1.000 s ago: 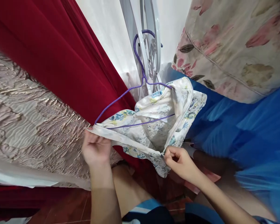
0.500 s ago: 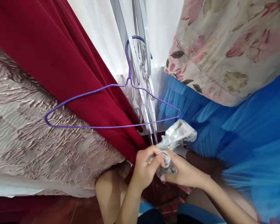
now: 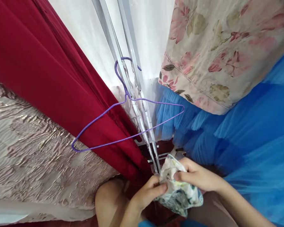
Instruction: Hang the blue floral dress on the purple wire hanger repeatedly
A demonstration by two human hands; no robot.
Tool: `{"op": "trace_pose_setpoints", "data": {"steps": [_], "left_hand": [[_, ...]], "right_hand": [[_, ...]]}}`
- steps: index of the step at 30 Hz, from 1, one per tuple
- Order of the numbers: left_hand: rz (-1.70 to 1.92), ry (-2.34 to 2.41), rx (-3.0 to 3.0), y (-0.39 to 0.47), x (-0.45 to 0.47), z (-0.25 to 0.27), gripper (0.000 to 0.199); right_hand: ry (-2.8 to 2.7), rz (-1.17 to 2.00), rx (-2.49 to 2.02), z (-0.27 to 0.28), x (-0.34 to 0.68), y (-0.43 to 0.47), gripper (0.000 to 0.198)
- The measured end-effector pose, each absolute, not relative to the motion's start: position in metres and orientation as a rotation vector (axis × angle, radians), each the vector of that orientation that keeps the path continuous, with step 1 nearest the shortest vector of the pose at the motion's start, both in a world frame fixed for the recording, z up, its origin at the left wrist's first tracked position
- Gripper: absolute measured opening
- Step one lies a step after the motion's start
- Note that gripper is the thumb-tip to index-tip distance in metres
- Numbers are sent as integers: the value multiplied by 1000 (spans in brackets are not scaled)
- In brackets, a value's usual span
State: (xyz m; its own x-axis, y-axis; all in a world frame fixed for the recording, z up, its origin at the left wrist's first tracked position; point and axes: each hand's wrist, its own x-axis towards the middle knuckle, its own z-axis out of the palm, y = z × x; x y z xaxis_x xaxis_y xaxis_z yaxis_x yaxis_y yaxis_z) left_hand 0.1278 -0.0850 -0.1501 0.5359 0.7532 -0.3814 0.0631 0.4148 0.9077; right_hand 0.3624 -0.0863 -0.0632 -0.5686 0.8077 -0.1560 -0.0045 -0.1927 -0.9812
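Observation:
A crumpled white cloth with a grey, green and yellow print is bunched between my hands, low in the head view. My left hand pinches its left side between thumb and fingers. On the upper right, my right hand grips the same cloth, thumb on top and fingers partly hidden behind it. What kind of garment the cloth is, I cannot tell. Above my hands a bare purple hanger hangs by its hook on a grey metal rack, touching neither hand.
Long red fabric hangs to the left, beside a textured pinkish-beige cloth. On the right hang a floral cloth and blue tulle. White fabric forms the backdrop. My bare knee shows at lower left.
The cloth has gone from twisted and rolled to more spread out, and both hands have moved lower in view. The hanger has swung and tilted, its left end now lower.

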Motion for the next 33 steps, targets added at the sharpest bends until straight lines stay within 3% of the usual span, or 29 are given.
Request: {"op": "trace_pose_setpoints", "data": {"steps": [6,11,18,21,27,33], "left_hand": [[569,1253,1596,-71,101,-133,49],[616,1193,1934,-61,87,-90,33],[847,1079,2284,-71,71,-43,28],[986,1125,2442,-66,33,-34,25],[1033,1650,2728,-37,-56,-20,19],[1116,1847,2578,7,-72,23,24]], "right_hand": [[-1397,1280,-1142,-27,421,-36,14],[-1360,647,-1119,0,460,38,14],[-1452,1332,-858,45,421,94,17],[-1497,1382,-839,51,402,94,19],[-1591,1485,-839,54,397,81,26],[-1646,1559,-847,55,401,73,29]]}}
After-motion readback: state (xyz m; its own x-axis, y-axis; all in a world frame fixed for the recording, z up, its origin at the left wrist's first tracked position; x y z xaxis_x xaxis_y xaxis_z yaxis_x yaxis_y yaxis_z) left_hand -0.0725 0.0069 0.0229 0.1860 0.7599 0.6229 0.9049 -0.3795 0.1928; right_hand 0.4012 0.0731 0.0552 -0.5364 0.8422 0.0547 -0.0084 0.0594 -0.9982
